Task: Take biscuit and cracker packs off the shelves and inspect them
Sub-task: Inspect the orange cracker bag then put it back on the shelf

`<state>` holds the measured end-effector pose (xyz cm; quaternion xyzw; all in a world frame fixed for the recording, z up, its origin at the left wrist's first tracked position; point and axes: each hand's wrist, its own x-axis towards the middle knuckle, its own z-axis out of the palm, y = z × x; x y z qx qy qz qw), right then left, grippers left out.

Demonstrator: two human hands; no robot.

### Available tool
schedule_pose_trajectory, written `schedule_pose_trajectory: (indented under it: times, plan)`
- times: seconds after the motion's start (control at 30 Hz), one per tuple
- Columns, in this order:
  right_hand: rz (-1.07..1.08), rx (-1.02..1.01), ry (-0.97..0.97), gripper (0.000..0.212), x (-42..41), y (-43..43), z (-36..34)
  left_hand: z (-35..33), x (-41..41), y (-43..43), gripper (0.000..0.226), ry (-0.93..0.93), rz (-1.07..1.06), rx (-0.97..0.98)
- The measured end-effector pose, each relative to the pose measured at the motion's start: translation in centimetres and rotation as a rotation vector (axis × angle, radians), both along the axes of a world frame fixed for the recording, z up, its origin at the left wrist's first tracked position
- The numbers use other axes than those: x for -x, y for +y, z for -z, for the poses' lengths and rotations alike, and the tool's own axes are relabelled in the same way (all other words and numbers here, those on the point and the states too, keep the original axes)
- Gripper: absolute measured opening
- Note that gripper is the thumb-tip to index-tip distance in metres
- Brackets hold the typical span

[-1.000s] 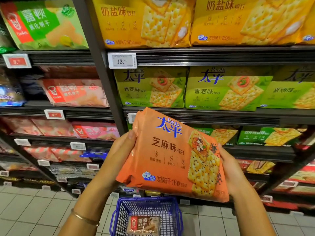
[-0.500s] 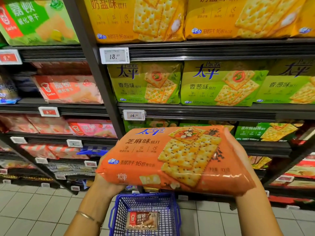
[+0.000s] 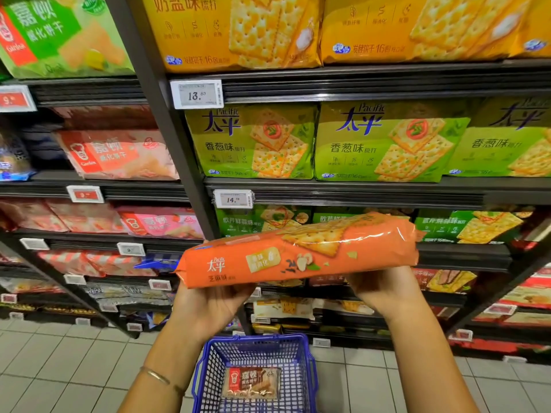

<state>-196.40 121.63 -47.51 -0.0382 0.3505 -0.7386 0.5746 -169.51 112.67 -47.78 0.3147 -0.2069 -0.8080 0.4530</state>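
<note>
**Now looking over the orange pack**

Closest to us, the left grip (image 3: 208,308) and the right grip (image 3: 384,293) hold up the orange cracker pack (image 3: 298,254) from below, one near each end. Both look clamped on it, though the fingers are hidden behind the pack. The pack is off the shelf and up in the air in the middle of the frame. It lies long and flat, with its thin side facing us.

Lower down, a blue basket (image 3: 208,377) sits at the bottom of the frame with one small brown pack (image 3: 252,383) in it. Farther back are the dark shelves (image 3: 357,189), with green packs (image 3: 253,141) and, at the top, yellow packs (image 3: 238,31).

I think this is the looking step. Next, the pack likely needs a turn to show its back, with a firm hold so it does not slip.
</note>
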Motion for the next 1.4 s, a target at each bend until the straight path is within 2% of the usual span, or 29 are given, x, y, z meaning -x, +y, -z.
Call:
schedule_pose_trajectory:
  times: [0.07, 0.17, 0.27, 0.33, 0.4, 0.47, 0.53, 0.63, 0.7, 0.77, 0.83, 0.9, 0.97, 1.03, 1.27, 1.33, 1.4]
  plan:
    - [-0.038, -0.016, 0.039, 0.059, -0.1, -0.1, 0.1, 0.4, -0.3, -0.8, 0.030, -0.038, -0.012, 0.014]
    - [-0.054, -0.036, 0.092, 0.048, -0.1, -0.1, 0.3, 0.0, -1.1, -1.3, 0.030, -0.056, -0.003, 0.051]
    - [-0.130, 0.018, 0.134, 0.054, -0.1, 0.1, -0.3, -0.8, -1.9, -2.0, 0.025, -0.091, -0.040, 0.099]
    - [-0.195, 0.067, 0.136, 0.052, -0.3, 0.2, -0.5, -1.1, -2.2, -2.4, 0.033, -0.101, -0.053, 0.147]
    - [-0.251, 0.090, 0.110, 0.059, -0.7, 0.3, -0.4, -1.3, -2.4, -2.5, 0.033, -0.091, -0.028, 0.168]
    - [-0.298, 0.106, 0.078, 0.075, -0.8, 0.5, -0.1, -1.7, -2.6, -2.3, 0.029, -0.105, -0.013, 0.176]
    - [-0.310, 0.096, 0.102, 0.076, -0.7, 0.7, 0.1, -1.6, -2.9, -2.3, 0.040, -0.119, 0.032, 0.178]
    - [-0.262, 0.058, 0.120, 0.053, -0.1, 0.8, 0.9, -1.9, -3.0, -2.2, 0.047, -0.159, 0.068, 0.182]
    - [-0.251, 0.087, 0.157, 0.063, 0.5, 0.8, 1.4, -1.9, -3.3, -2.4, 0.054, -0.185, 0.053, 0.220]
    - [-0.276, 0.144, 0.256, 0.070, 0.8, 0.8, 1.4, -2.1, -3.4, -2.5, 0.049, -0.223, 0.072, 0.336]
    - [-0.264, 0.107, 0.356, 0.068, 0.8, 0.6, 1.4, -2.4, -3.2, -2.3, 0.051, -0.264, 0.126, 0.437]
    - [-0.218, 0.020, 0.403, 0.063, 0.6, 0.3, 1.7, -2.6, -3.1, -2.0, 0.062, -0.273, 0.180, 0.471]
    - [-0.178, -0.029, 0.423, 0.062, 0.5, 0.1, 2.1, -2.6, -2.8, -1.9, 0.058, -0.284, 0.183, 0.490]
    - [-0.138, -0.031, 0.428, 0.071, 0.3, 0.1, 2.0, -2.7, -2.4, -1.8, 0.047, -0.312, 0.153, 0.520]
    - [-0.040, 0.026, 0.423, 0.079, -1.0, -0.5, 1.8, -3.1, -1.3, -0.6, 0.044, -0.370, 0.010, 0.616]
    - [-0.030, 0.023, 0.434, 0.078, -1.0, -0.4, 1.9, -3.4, -1.3, -0.2, 0.055, -0.405, 0.008, 0.600]
    - [-0.046, 0.015, 0.443, 0.064, -0.9, -0.3, 2.3, -3.5, -1.5, 0.2, 0.083, -0.418, 0.017, 0.573]
